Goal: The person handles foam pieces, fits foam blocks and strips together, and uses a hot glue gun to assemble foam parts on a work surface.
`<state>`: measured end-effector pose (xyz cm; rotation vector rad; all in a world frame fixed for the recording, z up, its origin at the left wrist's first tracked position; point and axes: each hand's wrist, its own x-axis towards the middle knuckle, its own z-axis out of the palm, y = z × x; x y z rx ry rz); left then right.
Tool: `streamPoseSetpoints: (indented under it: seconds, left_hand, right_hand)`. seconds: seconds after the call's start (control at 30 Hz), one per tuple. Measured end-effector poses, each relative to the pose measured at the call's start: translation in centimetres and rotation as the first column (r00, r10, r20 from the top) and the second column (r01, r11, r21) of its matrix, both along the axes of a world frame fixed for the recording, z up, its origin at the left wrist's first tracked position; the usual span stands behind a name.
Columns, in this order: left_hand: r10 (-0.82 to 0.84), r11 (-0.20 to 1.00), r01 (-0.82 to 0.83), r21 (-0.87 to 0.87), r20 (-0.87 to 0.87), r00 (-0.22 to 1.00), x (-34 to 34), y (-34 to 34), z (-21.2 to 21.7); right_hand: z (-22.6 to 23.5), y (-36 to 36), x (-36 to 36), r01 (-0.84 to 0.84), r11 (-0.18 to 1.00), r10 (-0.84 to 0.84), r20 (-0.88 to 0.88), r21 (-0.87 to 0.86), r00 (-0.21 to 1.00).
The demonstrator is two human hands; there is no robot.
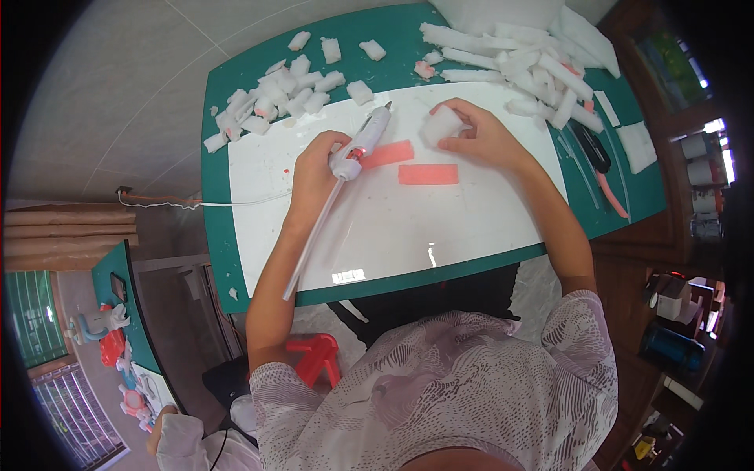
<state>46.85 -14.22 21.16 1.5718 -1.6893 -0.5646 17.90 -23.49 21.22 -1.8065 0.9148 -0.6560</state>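
My left hand (316, 169) is closed around a white hot glue gun (367, 135), its nozzle tilted up and away to the right. A long clear glue stick (316, 235) sticks out of the gun's back end toward me. Between thumb and fingers, my right hand (488, 140) grips a white wadding piece (442, 125) above the white board (487, 220). One flat pink strip (428, 174) lies on the board below the right hand. A second pink strip (389, 154) lies beside the glue gun, partly hidden by it.
Small white wadding pieces (294, 90) are heaped at the far left of the green mat (236, 74). Longer white strips (526, 63) pile up far right. A black-and-pink cutting tool (598, 161) lies at right. A white cord (243, 202) runs left. Another person's sleeve (200, 447) shows lower left, near a red stool (316, 357).
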Motion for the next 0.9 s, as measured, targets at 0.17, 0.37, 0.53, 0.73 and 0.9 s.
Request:
streamPoseSetpoints:
  seconds: [0.17, 0.37, 0.53, 0.73, 0.9]
  left_hand:
    - [0.062, 0.996, -0.06, 0.059, -0.024, 0.998, 0.0, 0.2, 0.5]
    - [0.107, 0.989, -0.102, 0.103, -0.046, 0.993, 0.0, 0.4, 1.3]
    - [0.056, 0.993, -0.038, 0.114, -0.166, 0.984, 1.1, 1.0, 1.6]
    - [-0.033, 0.986, 0.081, 0.146, -0.302, 0.953, 2.2, 1.7, 1.7]
    - [-0.084, 0.97, 0.134, 0.204, -0.235, 0.968, 1.8, 1.8, 2.2]
  right_hand:
    - [0.9, 0.6, 0.4, 0.018, 1.0, -0.017, -0.066, 0.018, 0.998]
    - [0.8, 1.0, 1.2, -0.051, 0.987, 0.027, -0.15, -0.154, 0.988]
    - [0.8, 1.1, 1.3, -0.051, 0.993, 0.035, -0.138, -0.11, 0.99]
    - [-0.3, 0.6, 0.9, -0.025, 0.999, 0.025, 0.008, -0.038, 1.0]
    - [-0.1, 0.7, 1.0, -0.022, 0.985, 0.002, 0.114, 0.17, 0.993]
